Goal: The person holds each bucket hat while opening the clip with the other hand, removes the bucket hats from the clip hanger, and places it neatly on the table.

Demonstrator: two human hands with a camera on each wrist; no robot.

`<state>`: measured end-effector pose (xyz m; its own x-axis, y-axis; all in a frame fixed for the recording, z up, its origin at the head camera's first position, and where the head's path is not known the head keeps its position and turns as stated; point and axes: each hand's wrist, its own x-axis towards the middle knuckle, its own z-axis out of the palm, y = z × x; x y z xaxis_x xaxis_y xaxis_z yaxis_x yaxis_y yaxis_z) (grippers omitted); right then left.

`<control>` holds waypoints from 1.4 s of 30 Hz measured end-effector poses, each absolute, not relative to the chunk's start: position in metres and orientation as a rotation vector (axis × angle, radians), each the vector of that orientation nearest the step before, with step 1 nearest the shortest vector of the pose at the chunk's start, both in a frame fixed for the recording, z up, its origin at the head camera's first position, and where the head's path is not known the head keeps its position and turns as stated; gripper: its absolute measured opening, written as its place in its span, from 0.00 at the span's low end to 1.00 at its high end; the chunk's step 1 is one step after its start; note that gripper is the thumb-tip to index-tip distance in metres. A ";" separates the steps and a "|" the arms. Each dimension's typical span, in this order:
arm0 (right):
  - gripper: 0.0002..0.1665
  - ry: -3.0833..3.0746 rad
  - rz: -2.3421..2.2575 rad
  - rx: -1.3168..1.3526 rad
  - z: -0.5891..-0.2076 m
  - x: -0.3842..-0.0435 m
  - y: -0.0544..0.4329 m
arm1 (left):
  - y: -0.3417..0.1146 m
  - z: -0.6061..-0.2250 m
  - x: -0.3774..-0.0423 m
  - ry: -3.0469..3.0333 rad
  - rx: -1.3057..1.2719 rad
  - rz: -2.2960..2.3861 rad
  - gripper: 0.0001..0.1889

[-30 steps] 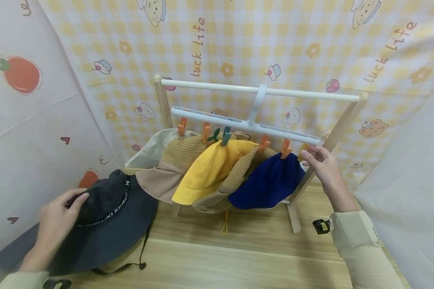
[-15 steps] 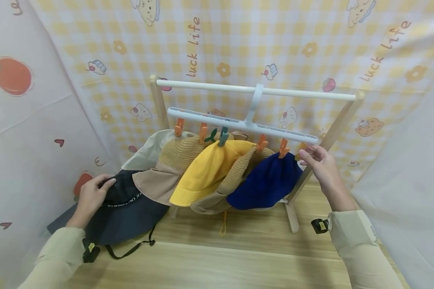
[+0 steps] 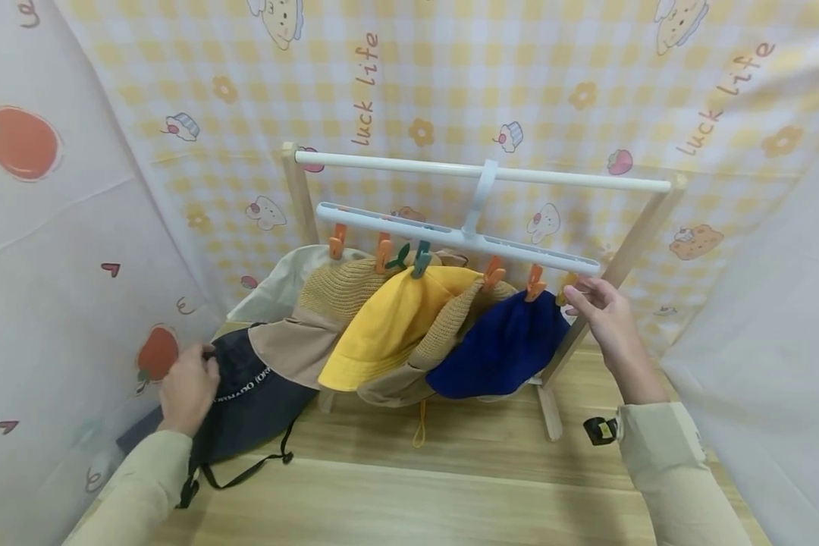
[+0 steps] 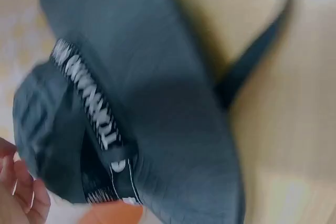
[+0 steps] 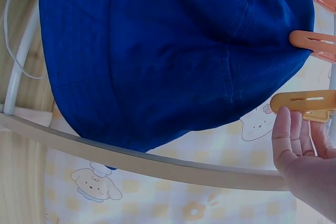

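left hand (image 3: pixel 189 388) is resting at about 8 o'clock, its fingers bending loosely at the crown of a black hat (image 3: pixel 252 425); whether they are pinching the cloth or merely touching it, i cannot tell. right hand (image 3: pixel 607 311) is pinching a yellow clip (image 3: pixel 566 290) at 3 o'clock between thumb and fingers, and the clip seems to be biting on nothing, its tip sitting apart from the blue hat (image 3: pixel 501 345). the black hat is lying between 7 and 8 o'clock, partly showing behind a tan brim (image 3: pixel 300 345), while its chin cord (image 3: pixel 246 476) is trailing toward 6. as i am judging it, the soft crown could be slipping away if those left fingers are holding too lightly, since the wide brim is probably adding weight; the cord could be catching on a neighbouring hat if it is dragging through the crowd. too hard a tug on the clip could be swinging the pale blue hanger (image 3: pixel 505 248), which is already sloping down toward 3 o'clock. below, the wood-grain table (image 3: pixel 382 504) is spreading across 6 o'clock, bearing the wooden rack (image 3: pixel 644 235). yellow checked cloth (image 3: pixel 566 45) is covering the wall at 12, a fruit-printed sheet (image 3: pixel 75 318) is hanging at 9, and a plain white sheet (image 3: pixel 778 341) is closing off 3.
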<state>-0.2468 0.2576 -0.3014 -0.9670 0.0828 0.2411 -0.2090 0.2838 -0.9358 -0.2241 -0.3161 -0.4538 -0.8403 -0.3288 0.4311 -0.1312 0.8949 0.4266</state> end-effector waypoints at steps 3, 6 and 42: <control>0.39 -2.302 1.750 0.112 -0.302 -0.247 0.257 | -0.305 -0.468 -0.220 -2.654 0.187 -0.457 0.14; 0.40 -2.304 1.738 0.109 -0.303 -0.247 0.257 | -0.295 -0.483 -0.217 -2.764 0.070 -0.334 0.27; 0.39 -2.223 1.802 0.141 -0.307 -0.244 0.259 | -0.211 -0.415 -0.205 -3.369 -0.265 -0.553 0.32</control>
